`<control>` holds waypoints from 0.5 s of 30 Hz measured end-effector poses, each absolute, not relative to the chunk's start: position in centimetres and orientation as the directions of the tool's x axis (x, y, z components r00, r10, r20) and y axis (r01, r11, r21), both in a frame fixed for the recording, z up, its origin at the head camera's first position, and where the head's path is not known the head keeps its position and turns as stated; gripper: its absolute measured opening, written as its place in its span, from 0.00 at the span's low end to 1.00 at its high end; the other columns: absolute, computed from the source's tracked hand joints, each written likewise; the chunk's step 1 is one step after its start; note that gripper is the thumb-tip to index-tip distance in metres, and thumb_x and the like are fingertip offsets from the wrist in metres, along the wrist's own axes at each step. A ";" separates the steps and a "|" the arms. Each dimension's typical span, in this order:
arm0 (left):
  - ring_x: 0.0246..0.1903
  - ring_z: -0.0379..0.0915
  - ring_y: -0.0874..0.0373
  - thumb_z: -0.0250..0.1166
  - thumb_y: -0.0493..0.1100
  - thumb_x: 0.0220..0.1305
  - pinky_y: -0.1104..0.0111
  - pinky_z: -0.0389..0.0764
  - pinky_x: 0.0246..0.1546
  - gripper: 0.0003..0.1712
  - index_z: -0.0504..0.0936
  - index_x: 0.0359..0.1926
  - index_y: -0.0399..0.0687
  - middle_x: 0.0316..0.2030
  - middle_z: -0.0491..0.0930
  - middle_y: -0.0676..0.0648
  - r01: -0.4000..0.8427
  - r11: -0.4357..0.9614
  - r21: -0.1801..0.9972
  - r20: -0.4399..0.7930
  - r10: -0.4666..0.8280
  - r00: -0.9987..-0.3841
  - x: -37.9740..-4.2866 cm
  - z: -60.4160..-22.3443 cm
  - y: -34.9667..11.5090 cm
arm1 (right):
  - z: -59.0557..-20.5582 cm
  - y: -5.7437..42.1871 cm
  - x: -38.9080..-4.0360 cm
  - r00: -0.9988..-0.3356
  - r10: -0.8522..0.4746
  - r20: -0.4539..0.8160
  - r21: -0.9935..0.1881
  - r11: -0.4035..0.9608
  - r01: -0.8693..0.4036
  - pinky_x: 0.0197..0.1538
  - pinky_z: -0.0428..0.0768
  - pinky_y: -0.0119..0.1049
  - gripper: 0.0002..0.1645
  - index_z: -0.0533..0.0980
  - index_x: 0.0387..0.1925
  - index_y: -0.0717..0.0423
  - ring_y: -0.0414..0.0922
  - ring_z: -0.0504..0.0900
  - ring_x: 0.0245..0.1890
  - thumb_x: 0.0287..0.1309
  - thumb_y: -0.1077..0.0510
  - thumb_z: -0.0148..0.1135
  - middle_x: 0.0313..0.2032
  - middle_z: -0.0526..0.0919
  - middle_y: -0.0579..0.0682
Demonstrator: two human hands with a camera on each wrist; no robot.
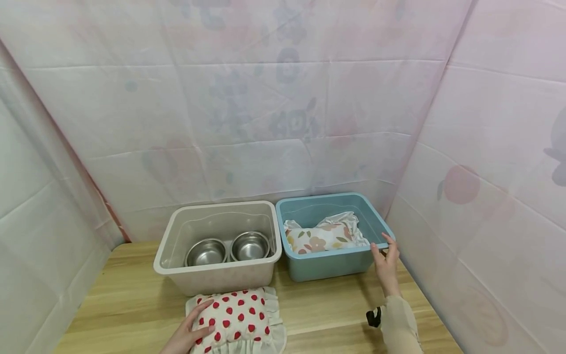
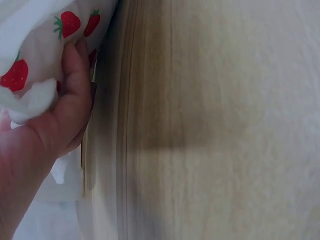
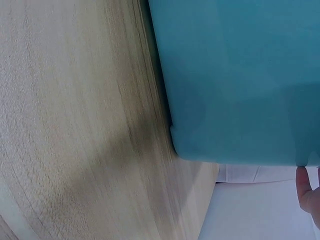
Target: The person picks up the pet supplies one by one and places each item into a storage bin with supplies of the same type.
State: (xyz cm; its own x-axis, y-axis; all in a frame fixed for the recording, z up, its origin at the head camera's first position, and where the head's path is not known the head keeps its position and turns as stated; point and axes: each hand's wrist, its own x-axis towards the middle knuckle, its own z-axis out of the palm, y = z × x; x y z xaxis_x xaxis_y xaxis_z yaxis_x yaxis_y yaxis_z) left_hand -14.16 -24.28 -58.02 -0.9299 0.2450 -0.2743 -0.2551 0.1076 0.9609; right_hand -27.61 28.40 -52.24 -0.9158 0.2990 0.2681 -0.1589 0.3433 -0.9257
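Observation:
My left hand [image 1: 192, 330] grips the left side of a small white cushion [image 1: 239, 314] with red strawberries and a ruffled edge. The left wrist view shows its fingers [image 2: 75, 75] bent against the printed fabric. On the right, a blue plastic bin [image 1: 327, 265] holds a floral cushion [image 1: 318, 238] with a white frill. My right hand [image 1: 387, 263] touches this bin's front right corner with extended fingers, thumb at the front rim and the others at the side. A fingertip [image 3: 302, 177] meets the bin's wall in the right wrist view.
Left of the blue bin stands a beige bin [image 1: 216, 280] with two steel bowls, one bowl [image 1: 206, 253] and another bowl [image 1: 250, 247] side by side. Both bins sit at the back of a wooden table [image 1: 119, 305]. Printed fabric walls [image 1: 265, 123] enclose the table's back and sides.

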 end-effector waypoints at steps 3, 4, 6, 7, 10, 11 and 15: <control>0.54 0.67 0.64 0.62 0.41 0.68 0.67 0.74 0.52 0.39 0.54 0.74 0.40 0.72 0.41 0.30 -0.279 0.031 0.960 -0.275 0.297 -0.914 -14.2 -58.1 -24.3 | -52.1 28.5 -27.5 -0.929 0.291 0.227 -0.936 0.328 -0.126 0.53 0.64 0.41 0.39 0.48 0.75 0.54 0.60 0.58 0.62 0.72 0.48 0.50 0.68 0.46 0.67; 0.53 0.68 0.64 0.62 0.40 0.68 0.67 0.74 0.52 0.39 0.55 0.74 0.40 0.72 0.42 0.30 -0.281 0.015 0.960 -0.272 0.305 -0.913 -14.2 -58.1 -24.4 | -52.1 28.5 -27.5 -0.932 0.285 0.222 -0.938 0.325 -0.124 0.54 0.63 0.42 0.40 0.46 0.76 0.53 0.61 0.57 0.62 0.72 0.47 0.50 0.68 0.45 0.67; 0.52 0.71 0.64 0.62 0.40 0.67 0.67 0.76 0.51 0.39 0.55 0.73 0.40 0.71 0.49 0.32 -0.285 -0.001 0.958 -0.271 0.313 -0.910 -14.1 -58.1 -24.4 | -52.0 28.5 -27.4 -0.936 0.275 0.218 -0.939 0.320 -0.125 0.55 0.63 0.44 0.42 0.43 0.77 0.51 0.62 0.56 0.64 0.72 0.47 0.50 0.69 0.44 0.68; 0.52 0.72 0.63 0.63 0.40 0.67 0.67 0.76 0.51 0.38 0.56 0.73 0.39 0.69 0.54 0.33 -0.288 -0.008 0.957 -0.271 0.316 -0.909 -14.1 -58.1 -24.4 | -52.0 28.5 -27.4 -0.938 0.272 0.217 -0.939 0.320 -0.124 0.56 0.62 0.45 0.43 0.42 0.77 0.50 0.63 0.55 0.64 0.72 0.47 0.49 0.69 0.43 0.67; 0.51 0.76 0.58 0.63 0.40 0.67 0.65 0.78 0.51 0.40 0.53 0.72 0.36 0.64 0.67 0.40 -0.307 -0.027 0.951 -0.282 0.325 -0.903 -14.0 -58.2 -24.4 | -51.9 28.5 -27.4 -0.937 0.273 0.217 -0.940 0.317 -0.125 0.58 0.61 0.43 0.43 0.40 0.78 0.48 0.61 0.52 0.66 0.71 0.48 0.50 0.70 0.42 0.65; 0.51 0.76 0.57 0.63 0.40 0.67 0.64 0.78 0.50 0.41 0.52 0.73 0.36 0.62 0.69 0.41 -0.316 -0.030 0.948 -0.290 0.324 -0.901 -14.0 -58.2 -24.4 | -51.9 28.5 -27.4 -0.937 0.274 0.217 -0.940 0.316 -0.125 0.58 0.61 0.41 0.44 0.40 0.78 0.48 0.61 0.52 0.67 0.71 0.48 0.50 0.71 0.42 0.65; 0.50 0.77 0.54 0.65 0.40 0.65 0.62 0.79 0.50 0.43 0.51 0.73 0.37 0.60 0.72 0.41 -0.346 -0.018 0.938 -0.325 0.296 -0.898 -13.7 -58.1 -24.1 | -50.4 27.8 -26.5 -0.939 0.275 0.205 -0.947 0.299 -0.119 0.57 0.61 0.39 0.44 0.40 0.77 0.52 0.61 0.51 0.67 0.71 0.52 0.51 0.70 0.42 0.66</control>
State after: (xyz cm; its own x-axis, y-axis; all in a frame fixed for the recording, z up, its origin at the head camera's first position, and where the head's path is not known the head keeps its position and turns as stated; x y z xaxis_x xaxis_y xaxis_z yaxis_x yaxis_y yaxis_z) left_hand -13.73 -24.13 -58.11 -0.8982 0.2957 -0.3252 -0.3457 -0.0183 0.9382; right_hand -26.51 27.85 -50.45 -0.9394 0.2747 0.2053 -0.1194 0.2993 -0.9467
